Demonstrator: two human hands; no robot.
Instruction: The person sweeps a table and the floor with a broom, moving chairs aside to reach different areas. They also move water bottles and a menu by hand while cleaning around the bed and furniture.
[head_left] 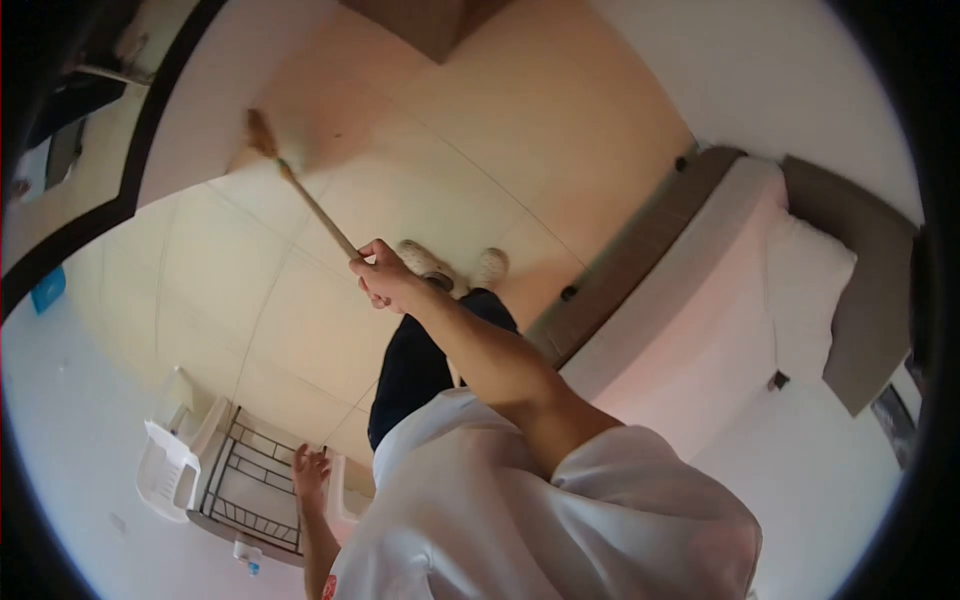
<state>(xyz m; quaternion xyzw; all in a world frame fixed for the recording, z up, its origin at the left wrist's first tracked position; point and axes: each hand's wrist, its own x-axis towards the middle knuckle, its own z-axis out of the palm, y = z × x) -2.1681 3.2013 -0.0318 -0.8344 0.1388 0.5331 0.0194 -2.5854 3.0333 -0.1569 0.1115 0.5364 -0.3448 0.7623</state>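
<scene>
A broom [318,208] with a light wooden handle slants across the tiled floor. Its brown head [260,133] is at the floor near the foot of the wall, slightly blurred. My right hand [383,275] is closed around the upper end of the handle, in front of my shoes [425,260]. Low on the left, my left hand [311,470] hangs away from the broom, fingers loosely bent and apart, with nothing visible in it. Behind that hand is a dark metal grid rack [255,465].
A bed with a brown frame [640,240] and a pale pillow [810,280] stands on the right. On the left are a dark-framed mirror [140,130], a white plastic chair [168,470] and a blue object [48,289]. A brown furniture corner [425,25] juts in above.
</scene>
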